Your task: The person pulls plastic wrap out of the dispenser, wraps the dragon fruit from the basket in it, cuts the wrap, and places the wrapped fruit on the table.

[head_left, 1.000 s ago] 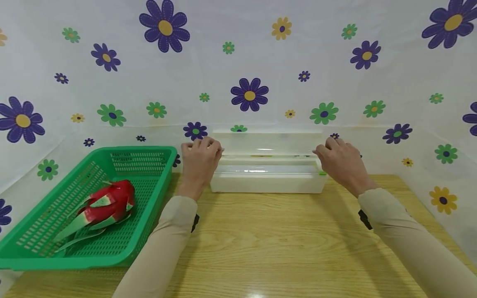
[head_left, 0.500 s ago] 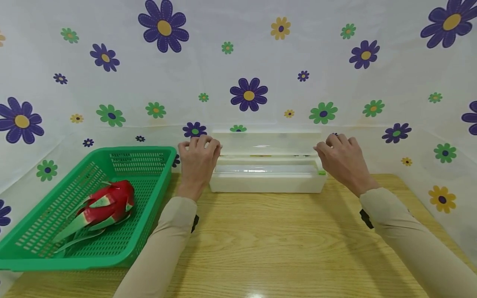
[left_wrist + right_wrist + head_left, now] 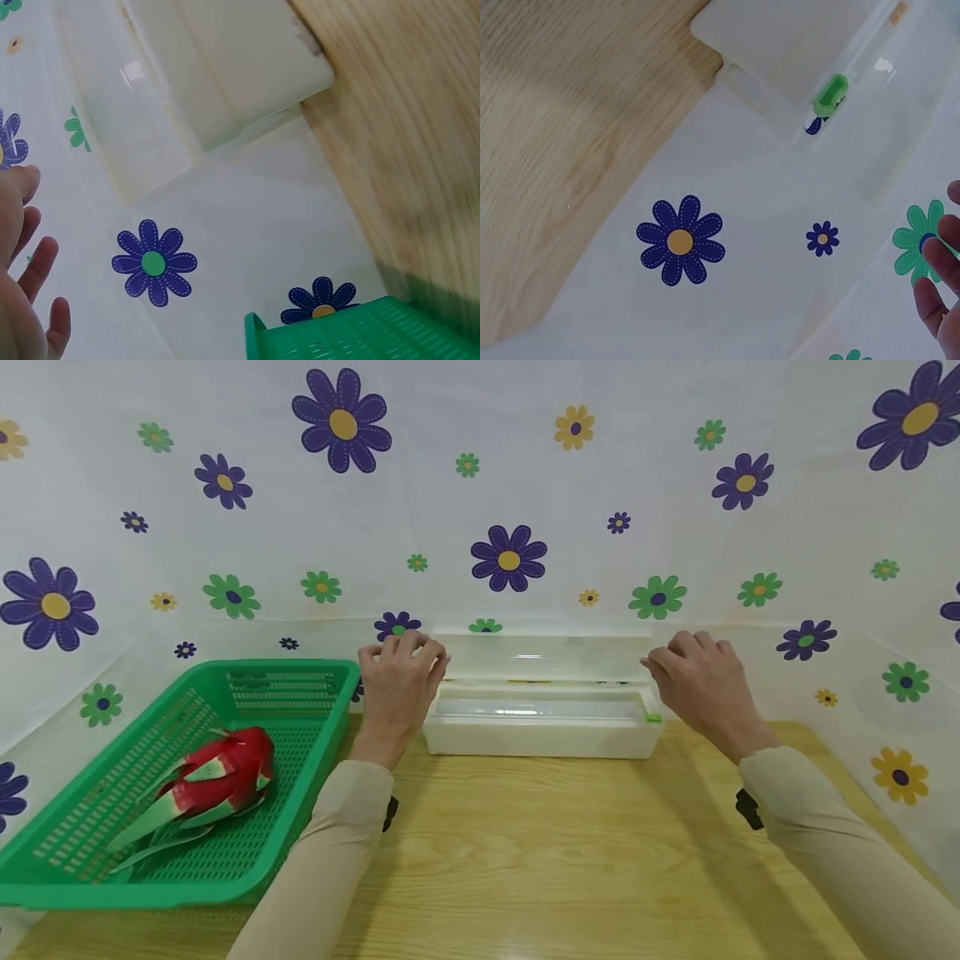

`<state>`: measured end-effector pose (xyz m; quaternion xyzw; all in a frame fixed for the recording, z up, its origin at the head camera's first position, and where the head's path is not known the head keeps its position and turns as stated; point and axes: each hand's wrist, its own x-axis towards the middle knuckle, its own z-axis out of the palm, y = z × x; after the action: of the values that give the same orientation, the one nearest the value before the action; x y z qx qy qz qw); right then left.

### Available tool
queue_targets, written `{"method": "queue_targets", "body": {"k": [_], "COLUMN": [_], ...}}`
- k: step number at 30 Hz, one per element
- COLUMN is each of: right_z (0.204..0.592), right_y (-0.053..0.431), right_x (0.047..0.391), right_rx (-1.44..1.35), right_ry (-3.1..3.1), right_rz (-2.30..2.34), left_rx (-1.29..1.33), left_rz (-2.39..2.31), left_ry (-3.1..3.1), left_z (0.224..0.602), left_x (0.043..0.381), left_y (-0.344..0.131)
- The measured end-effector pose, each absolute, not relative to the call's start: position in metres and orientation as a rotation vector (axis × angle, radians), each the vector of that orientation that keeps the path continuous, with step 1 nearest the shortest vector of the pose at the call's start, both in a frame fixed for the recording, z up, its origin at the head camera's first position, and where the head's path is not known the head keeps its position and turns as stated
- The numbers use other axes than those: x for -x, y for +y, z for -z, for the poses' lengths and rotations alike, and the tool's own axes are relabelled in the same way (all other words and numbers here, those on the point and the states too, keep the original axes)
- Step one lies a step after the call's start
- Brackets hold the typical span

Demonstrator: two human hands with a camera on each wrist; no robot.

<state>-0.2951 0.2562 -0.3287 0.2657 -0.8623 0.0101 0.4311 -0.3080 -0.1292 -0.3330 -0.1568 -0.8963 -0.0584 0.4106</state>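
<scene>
White rectangular plastic box, its glossy lid raised, stands at the back of a yellow wood-grain table. Left to right: green perforated plastic basket holding a red dragon fruit; left hand; the box; right hand. Fingers bend; whether they pinch anything, I cannot tell. Snagging the lid could skew the box. No brand or writing is readable.
</scene>
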Motion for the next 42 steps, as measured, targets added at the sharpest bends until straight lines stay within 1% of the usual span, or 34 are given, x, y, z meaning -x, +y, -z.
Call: {"method": "queue_targets", "body": {"k": [9,24,42], "right_z": [0.320,0.314,0.307], "right_y": [0.258,0.255,0.256], "right_x": [0.293,0.291,0.287], "right_rx": [-0.628,-0.589,-0.554], "right_ry": [-2.145,-2.156,-2.166], "right_rz": [-0.033,-0.189,-0.216], "left_rx": [0.430,0.396,0.380], "left_rz": [0.171,0.178,0.242], "left_ry": [-2.247,-2.256,-2.236], "left_z": [0.321,0.315,0.310], "left_x": [0.303,0.300,0.301], "left_y": [-0.129,-0.128,-0.126]}}
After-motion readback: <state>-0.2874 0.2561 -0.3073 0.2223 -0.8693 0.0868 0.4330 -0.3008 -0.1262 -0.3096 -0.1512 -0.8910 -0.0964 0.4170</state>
